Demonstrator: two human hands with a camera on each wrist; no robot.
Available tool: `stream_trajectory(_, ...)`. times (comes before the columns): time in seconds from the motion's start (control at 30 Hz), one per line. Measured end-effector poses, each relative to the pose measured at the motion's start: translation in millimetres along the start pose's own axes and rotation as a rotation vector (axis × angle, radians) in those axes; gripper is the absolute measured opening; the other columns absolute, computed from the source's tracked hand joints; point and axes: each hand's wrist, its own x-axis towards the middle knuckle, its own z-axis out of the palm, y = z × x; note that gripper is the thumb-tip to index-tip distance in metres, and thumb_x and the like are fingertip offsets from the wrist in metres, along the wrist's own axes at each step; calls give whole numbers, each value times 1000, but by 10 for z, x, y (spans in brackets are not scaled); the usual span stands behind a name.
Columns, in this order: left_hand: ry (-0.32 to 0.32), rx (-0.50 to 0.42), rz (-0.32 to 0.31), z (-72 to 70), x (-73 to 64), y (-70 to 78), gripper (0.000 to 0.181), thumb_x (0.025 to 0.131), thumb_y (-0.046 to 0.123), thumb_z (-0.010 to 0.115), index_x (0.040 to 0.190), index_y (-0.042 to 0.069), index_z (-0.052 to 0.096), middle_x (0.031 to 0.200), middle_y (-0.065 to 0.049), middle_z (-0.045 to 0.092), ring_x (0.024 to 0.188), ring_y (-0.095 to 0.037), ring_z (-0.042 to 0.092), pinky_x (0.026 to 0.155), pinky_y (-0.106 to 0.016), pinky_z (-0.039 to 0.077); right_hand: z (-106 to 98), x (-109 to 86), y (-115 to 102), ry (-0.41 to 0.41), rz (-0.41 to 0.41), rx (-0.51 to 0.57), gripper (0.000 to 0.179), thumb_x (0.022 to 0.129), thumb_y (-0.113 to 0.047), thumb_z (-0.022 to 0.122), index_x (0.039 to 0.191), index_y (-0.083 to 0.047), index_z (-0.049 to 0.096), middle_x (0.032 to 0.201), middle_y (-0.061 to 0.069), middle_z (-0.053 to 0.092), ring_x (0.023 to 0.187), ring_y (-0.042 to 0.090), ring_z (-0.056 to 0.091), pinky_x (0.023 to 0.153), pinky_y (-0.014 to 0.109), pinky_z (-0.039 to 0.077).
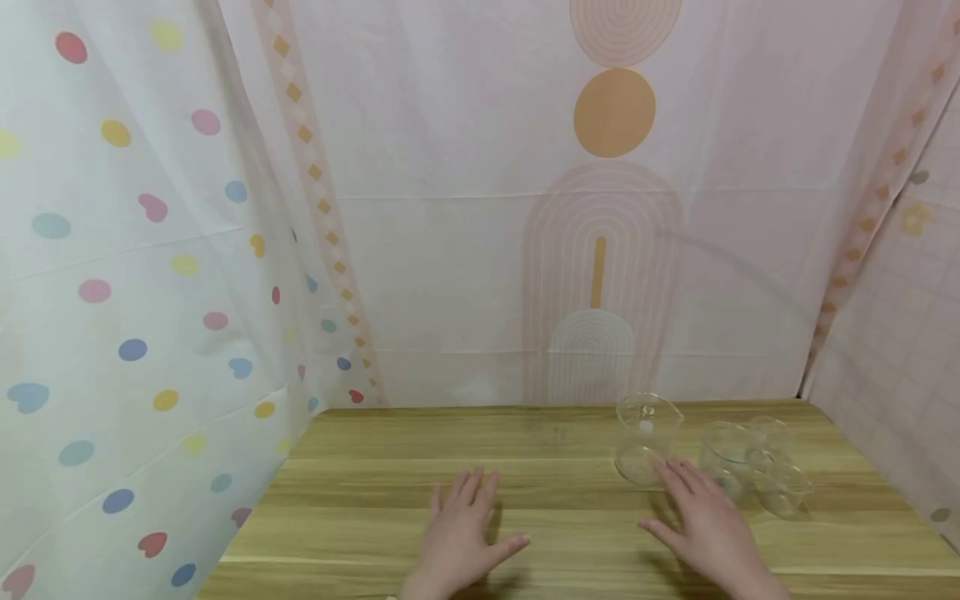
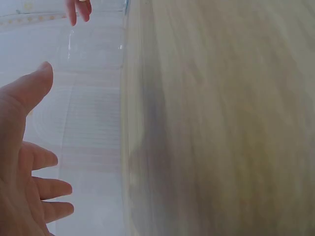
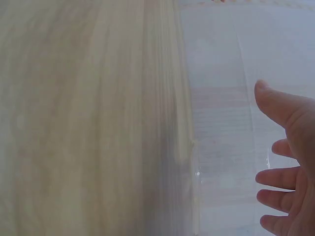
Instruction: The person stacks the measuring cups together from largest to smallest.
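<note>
My left hand [image 1: 460, 533] is held over the wooden table with fingers spread and thumb out, holding nothing. In the left wrist view its thumb and fingers are straight to slightly bent above the tabletop [image 2: 221, 118]. My right hand [image 1: 705, 525] is likewise spread and holds nothing. Its fingertips overlap the lower part of a large clear glass beaker [image 1: 647, 442] in the head view. Just right of that hand stands a medium beaker [image 1: 724, 446], with a small beaker [image 1: 785, 492] beside it. In the right wrist view the right fingers [image 3: 278, 178] point toward the back curtain.
Another small clear glass vessel [image 1: 771, 432] stands behind, overlapping its neighbours in view. A patterned curtain [image 1: 450, 292] hangs along the table's back edge. A dotted curtain [image 1: 150, 292] borders the left side and a pale one [image 1: 907, 350] the right.
</note>
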Motion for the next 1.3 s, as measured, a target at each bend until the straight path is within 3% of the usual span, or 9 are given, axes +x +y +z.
stream_trajectory(0.37, 95, -99, 42, 67, 25, 31, 93, 80, 65, 70, 142, -2, 48, 140, -19, 51, 127, -38, 48, 102, -70, 28, -44, 36, 58, 104, 33, 53, 74, 73, -34, 87, 130, 1, 58, 120, 25, 63, 107, 46, 59, 86, 62, 47)
stream_trajectory(0.5, 112, -146, 45, 76, 42, 41, 93, 78, 64, 72, 140, -2, 50, 137, -18, 54, 124, -37, 51, 102, -65, 34, -80, 61, 68, 102, 55, 69, 72, 73, -33, 87, 130, 0, 58, 119, 26, 63, 106, 47, 59, 87, 62, 46)
stream_trajectory(0.7, 105, -245, 24, 74, 64, 77, 93, 76, 61, 77, 140, -1, 50, 136, -19, 55, 123, -40, 52, 97, -58, 43, -151, 125, 72, 113, 85, 81, 70, 73, -32, 87, 127, 2, 59, 117, 24, 64, 106, 48, 59, 87, 62, 46)
stream_trajectory(1.03, 97, -378, -18, 78, 108, 155, 93, 73, 55, 82, 140, 0, 50, 134, -17, 56, 121, -37, 52, 95, -55, 46, -245, 269, 114, 144, 71, 105, 71, 71, -32, 88, 127, 2, 59, 114, 21, 66, 102, 44, 60, 83, 61, 48)
stream_trajectory(1.3, 126, -449, -50, 126, 149, 232, 94, 72, 48, 86, 142, -2, 47, 134, -17, 57, 124, -38, 51, 98, -57, 43, -294, 397, 146, 183, 41, 114, 68, 69, -27, 89, 122, 5, 60, 106, 20, 67, 96, 42, 61, 82, 59, 47)
